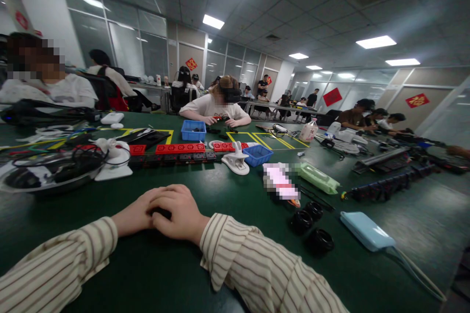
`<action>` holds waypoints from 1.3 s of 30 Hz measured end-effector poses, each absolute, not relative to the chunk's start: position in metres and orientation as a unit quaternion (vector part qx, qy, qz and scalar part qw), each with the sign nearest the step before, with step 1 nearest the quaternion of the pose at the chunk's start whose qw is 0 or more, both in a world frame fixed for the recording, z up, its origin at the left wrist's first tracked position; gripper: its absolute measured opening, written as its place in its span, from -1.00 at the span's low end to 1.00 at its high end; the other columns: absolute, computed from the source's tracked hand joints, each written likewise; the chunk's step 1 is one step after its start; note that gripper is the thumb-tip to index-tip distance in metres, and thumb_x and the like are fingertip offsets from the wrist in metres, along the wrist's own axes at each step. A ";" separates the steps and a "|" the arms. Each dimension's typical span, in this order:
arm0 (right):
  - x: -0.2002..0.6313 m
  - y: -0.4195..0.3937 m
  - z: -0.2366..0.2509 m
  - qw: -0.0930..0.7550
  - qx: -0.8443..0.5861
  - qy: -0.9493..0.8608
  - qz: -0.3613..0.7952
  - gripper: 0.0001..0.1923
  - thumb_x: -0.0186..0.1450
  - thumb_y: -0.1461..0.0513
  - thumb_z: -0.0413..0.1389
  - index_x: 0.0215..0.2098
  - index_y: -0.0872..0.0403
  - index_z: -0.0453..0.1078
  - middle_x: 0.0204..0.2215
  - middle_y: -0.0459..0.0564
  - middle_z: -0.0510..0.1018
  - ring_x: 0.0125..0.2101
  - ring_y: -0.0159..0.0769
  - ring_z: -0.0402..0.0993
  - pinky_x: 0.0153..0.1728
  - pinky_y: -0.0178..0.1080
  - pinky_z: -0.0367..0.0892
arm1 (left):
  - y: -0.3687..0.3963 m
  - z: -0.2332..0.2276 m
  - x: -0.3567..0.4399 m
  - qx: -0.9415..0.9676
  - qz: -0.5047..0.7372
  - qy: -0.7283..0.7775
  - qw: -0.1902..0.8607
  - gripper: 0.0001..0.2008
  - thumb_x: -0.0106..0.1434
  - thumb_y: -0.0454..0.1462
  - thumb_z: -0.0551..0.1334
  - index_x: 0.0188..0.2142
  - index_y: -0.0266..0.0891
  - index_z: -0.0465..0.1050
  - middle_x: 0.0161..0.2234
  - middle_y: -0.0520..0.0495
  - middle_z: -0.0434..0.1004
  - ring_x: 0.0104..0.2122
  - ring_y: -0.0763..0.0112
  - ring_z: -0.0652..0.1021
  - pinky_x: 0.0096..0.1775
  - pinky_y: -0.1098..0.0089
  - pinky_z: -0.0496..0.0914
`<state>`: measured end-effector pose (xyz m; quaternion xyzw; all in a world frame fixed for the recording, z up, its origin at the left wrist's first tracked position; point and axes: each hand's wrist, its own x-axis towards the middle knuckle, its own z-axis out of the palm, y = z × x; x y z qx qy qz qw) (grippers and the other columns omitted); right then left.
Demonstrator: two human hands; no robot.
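Note:
My left hand [135,214] lies on the dark green tabletop [154,274], its fingers hidden under my other hand. Over it, my right hand [180,215] is folded, with its fingers curled round the left one. No object shows in either hand. Ahead of them stands a white clip-on base [237,162], beside a small blue basket [259,155]. To the right are several black ring-shaped parts [301,221] and a pink packet [281,181], blurred in part.
Red power strips [179,149] run across the table's middle. At left, a tray [55,181] holds dark items near a white clip fan [112,159]. A green wipes pack [318,177] and a light blue power bank [367,231] lie right. A headset-wearing person [216,105] works opposite.

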<state>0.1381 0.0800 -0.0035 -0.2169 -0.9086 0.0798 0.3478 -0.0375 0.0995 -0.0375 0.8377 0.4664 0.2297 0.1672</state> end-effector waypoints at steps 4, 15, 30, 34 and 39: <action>0.137 0.077 0.000 0.370 -0.334 -0.864 0.071 -0.59 0.12 0.03 0.15 -0.16 0.09 0.27 -0.21 -0.02 0.38 -0.17 -0.27 0.25 -0.12 -0.22 0.16 | 0.096 -0.029 -0.033 0.838 0.207 0.486 0.137 -0.41 -0.05 -0.07 0.26 -0.02 -0.23 0.27 -0.04 -0.19 0.37 -0.05 0.08 0.38 0.01 0.14 0.27; 0.137 0.088 -0.006 0.331 -0.313 -0.886 0.082 -0.83 0.13 0.23 0.13 -0.28 0.05 0.36 -0.33 -0.12 0.47 -0.21 -0.30 0.29 -0.15 -0.24 0.12 | 0.091 -0.021 -0.029 0.830 0.204 0.493 0.163 -0.61 -0.08 -0.22 0.23 -0.20 -0.23 0.40 -0.13 -0.09 0.43 -0.10 0.17 0.42 -0.01 0.28 0.28; 0.136 0.079 -0.002 0.371 -0.384 -0.841 0.088 -0.57 0.13 0.01 0.15 -0.16 0.10 0.27 -0.21 -0.01 0.33 -0.17 -0.25 0.21 -0.14 -0.18 0.15 | 0.090 -0.023 -0.029 0.830 0.212 0.497 0.141 -0.49 -0.05 -0.07 0.26 -0.11 -0.22 0.31 -0.07 -0.16 0.36 -0.08 0.10 0.38 0.01 0.10 0.22; 0.133 0.085 -0.009 0.334 -0.404 -0.848 0.076 -0.69 0.17 0.01 0.12 -0.31 0.08 0.34 -0.33 -0.04 0.32 -0.24 -0.27 0.22 -0.21 -0.21 0.16 | 0.084 -0.013 -0.022 0.830 0.196 0.506 0.131 -0.66 -0.03 -0.12 0.23 -0.24 -0.20 0.35 -0.20 -0.08 0.42 -0.16 0.17 0.41 -0.02 0.17 0.24; 0.134 0.088 -0.009 0.339 -0.338 -0.873 0.091 -0.83 0.19 0.16 0.12 -0.31 0.09 0.38 -0.34 -0.06 0.36 -0.27 -0.33 0.24 -0.19 -0.25 0.18 | 0.085 -0.012 -0.025 0.847 0.205 0.471 0.138 -0.69 -0.04 -0.26 0.19 -0.23 -0.21 0.38 -0.18 -0.06 0.43 -0.15 0.21 0.41 -0.06 0.29 0.29</action>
